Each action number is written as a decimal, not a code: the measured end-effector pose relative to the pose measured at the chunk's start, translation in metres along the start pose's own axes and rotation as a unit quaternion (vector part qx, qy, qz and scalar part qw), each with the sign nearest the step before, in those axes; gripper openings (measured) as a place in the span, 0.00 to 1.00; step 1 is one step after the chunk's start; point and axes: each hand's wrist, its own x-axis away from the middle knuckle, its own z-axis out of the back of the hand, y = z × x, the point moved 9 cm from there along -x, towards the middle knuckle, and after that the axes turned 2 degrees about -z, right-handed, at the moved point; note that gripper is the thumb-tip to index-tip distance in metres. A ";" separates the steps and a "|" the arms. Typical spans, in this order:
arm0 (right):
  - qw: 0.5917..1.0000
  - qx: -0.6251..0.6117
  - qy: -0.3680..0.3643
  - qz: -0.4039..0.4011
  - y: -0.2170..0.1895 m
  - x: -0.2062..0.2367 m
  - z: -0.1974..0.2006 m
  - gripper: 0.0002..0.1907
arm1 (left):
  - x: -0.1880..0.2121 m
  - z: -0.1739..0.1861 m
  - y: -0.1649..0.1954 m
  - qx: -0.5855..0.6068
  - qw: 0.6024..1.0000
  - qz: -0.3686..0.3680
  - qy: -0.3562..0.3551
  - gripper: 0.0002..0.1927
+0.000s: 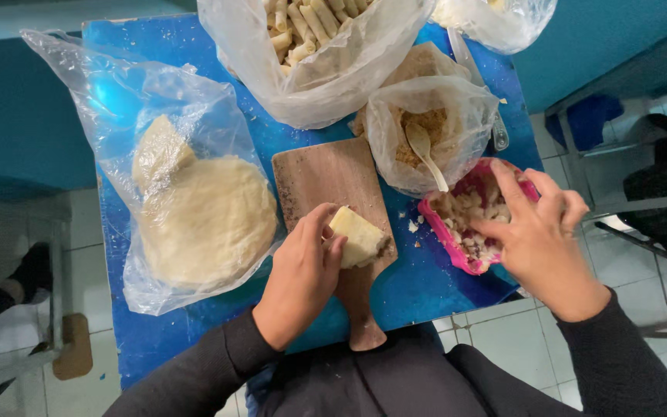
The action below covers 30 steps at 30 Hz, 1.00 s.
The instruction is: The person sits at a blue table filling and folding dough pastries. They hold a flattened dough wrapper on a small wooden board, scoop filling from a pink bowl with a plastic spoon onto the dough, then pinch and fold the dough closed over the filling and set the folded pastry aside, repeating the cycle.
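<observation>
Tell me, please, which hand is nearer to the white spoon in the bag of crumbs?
The right hand, reaching into the pink container just right of the white spoon; the left hand holds dough on the board, farther away.
</observation>
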 end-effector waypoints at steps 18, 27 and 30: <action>0.986 -0.161 0.015 -0.030 0.007 -0.015 0.031 0.16 | 0.003 0.006 0.002 0.039 0.999 0.008 -0.002 0.21; 0.971 -0.176 0.076 0.140 -0.105 -0.025 0.049 0.33 | 0.003 0.008 -0.008 0.062 0.997 0.039 0.003 0.25; 0.978 -0.058 0.111 0.166 -0.131 -0.039 0.039 0.32 | 0.003 0.010 -0.006 0.065 0.997 0.026 0.015 0.25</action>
